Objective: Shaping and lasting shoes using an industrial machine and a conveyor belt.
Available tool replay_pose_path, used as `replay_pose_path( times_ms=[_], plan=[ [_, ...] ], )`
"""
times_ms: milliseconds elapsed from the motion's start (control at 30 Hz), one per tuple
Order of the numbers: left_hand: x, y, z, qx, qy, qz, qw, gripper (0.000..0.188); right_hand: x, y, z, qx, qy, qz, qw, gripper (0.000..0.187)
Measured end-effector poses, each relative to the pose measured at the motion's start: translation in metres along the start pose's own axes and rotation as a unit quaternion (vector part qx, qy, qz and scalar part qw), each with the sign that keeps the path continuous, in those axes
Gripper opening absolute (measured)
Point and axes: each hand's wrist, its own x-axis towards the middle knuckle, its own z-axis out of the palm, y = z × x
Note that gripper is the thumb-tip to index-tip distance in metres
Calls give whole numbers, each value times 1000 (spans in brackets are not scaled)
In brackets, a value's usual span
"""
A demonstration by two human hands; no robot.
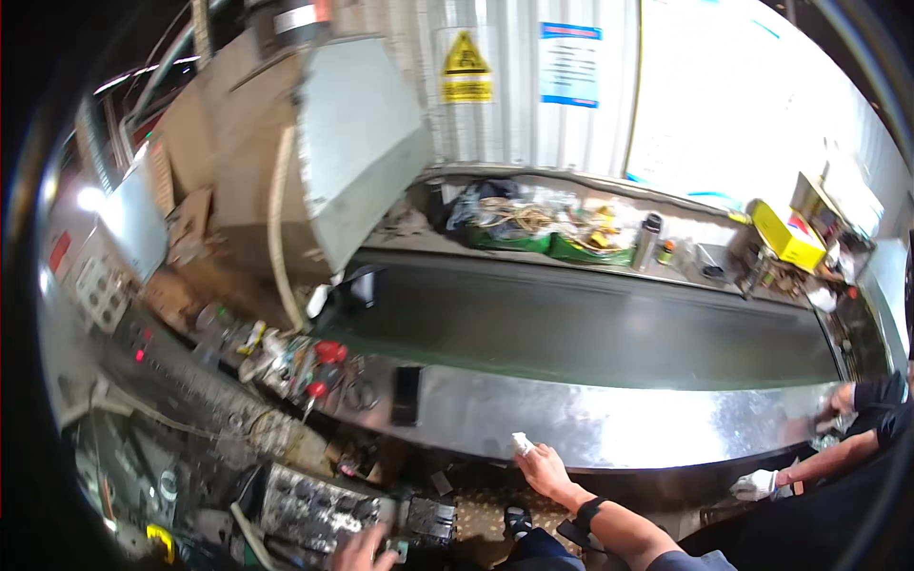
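Your left hand (360, 550) is loose, fingers parted, beside the near-left metal box (303, 509), and I cannot tell whether your right hand (545, 472) grips the white piece (521, 443) at its fingertips.

At 12 o'clock in head view: yellow-and-black warning sign (466, 67) with triangular pictogram above printed panel, on white corrugated wall (517, 57). At 1 o'clock, same wall: white rectangular notice with blue bands (570, 65), rows of print. Wording on both illegible.
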Motion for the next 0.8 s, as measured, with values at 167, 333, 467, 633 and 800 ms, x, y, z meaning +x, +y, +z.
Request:
replay_pose_path(
  times_ms=[167,333,467,633,800],
  plan=[
    [99,43,74,-57,-143,64,986,55,-23,94,-28,-108,126,-26,986,39],
    [166,76,85,19,-120,132,984,50,-52,133,-57,-70,98,2,993,42],
    [221,66,86,39,-74,198,977,52,-53,125,-51,-37,118,50,991,43],
    [304,54,84,90,55,158,982,76,-55,120,-54,-33,94,90,991,33],
    [370,16,82,157,92,117,976,70,-66,113,-51,-88,47,136,986,37]
  ],
)
